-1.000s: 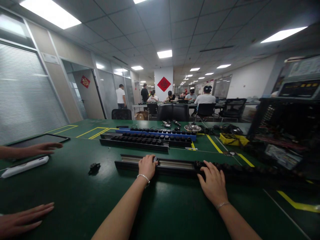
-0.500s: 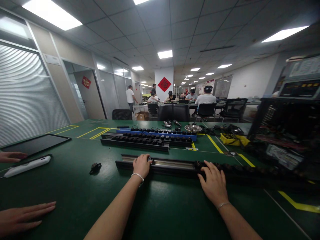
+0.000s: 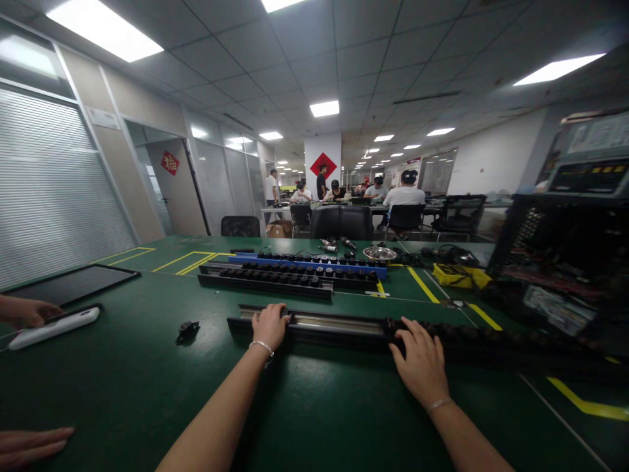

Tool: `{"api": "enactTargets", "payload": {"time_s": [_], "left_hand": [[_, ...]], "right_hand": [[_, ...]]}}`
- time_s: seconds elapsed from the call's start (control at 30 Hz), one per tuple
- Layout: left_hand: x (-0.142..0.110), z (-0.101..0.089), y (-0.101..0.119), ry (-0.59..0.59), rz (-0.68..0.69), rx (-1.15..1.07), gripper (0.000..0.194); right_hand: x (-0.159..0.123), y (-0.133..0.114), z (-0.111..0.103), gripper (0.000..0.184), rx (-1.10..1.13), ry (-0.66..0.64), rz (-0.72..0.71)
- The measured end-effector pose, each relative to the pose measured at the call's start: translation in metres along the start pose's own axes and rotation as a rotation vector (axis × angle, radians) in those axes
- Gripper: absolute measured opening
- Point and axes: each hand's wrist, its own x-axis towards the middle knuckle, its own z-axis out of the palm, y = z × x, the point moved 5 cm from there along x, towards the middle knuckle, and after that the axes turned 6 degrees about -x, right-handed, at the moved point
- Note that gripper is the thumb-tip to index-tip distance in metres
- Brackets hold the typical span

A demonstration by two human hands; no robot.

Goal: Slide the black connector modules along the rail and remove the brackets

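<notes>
A long black rail (image 3: 339,323) with a silvery inner channel lies across the green table in front of me. Black round modules (image 3: 462,331) fill its dim right part. My left hand (image 3: 270,326) is closed over the rail near its left end; whether a small part is under the fingertips is hidden. Farther right, my right hand (image 3: 421,360) grips the rail where the modules begin, fingers over the top and thumb on the near side. A small black part (image 3: 187,332) sits alone left of the rail.
Behind the rail lie more module-filled black rails (image 3: 265,282), a blue rail (image 3: 309,262), a metal bowl (image 3: 379,253) and a yellow tray (image 3: 459,275). An open computer case (image 3: 565,262) stands right. At left, another person's hand (image 3: 32,311) touches a white device (image 3: 56,326).
My left hand has slid a little left along the rail, while my right hand stays put. The other person's upper hand has reached the white device; their lower hand has drawn back.
</notes>
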Motion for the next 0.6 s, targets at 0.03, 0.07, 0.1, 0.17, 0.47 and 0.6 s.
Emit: {"api": "enactTargets", "payload": {"time_s": [0.03,0.07,0.1,0.17,0.47,0.6], "left_hand": [[0.001,0.0,-0.001,0.001,-0.001,-0.002,0.032],[0.001,0.0,-0.002,0.002,-0.002,-0.004,0.032],[0.001,-0.001,-0.003,0.004,-0.002,-0.006,0.032],[0.001,-0.001,-0.005,0.008,-0.002,-0.01,0.032],[0.002,-0.004,-0.011,0.024,-0.014,-0.019,0.032],[0.003,-0.005,-0.013,0.025,-0.018,-0.021,0.032]], "right_hand": [[0.0,0.0,0.0,0.025,0.0,0.0,0.0],[0.0,0.001,0.001,0.025,0.0,0.0,0.001],[0.0,0.001,0.001,0.025,0.001,0.001,0.001],[0.0,0.001,0.002,0.025,0.002,0.0,0.0],[-0.001,0.002,0.002,0.025,0.004,0.008,-0.005],[-0.001,0.002,0.002,0.025,0.008,0.006,-0.006]]}}
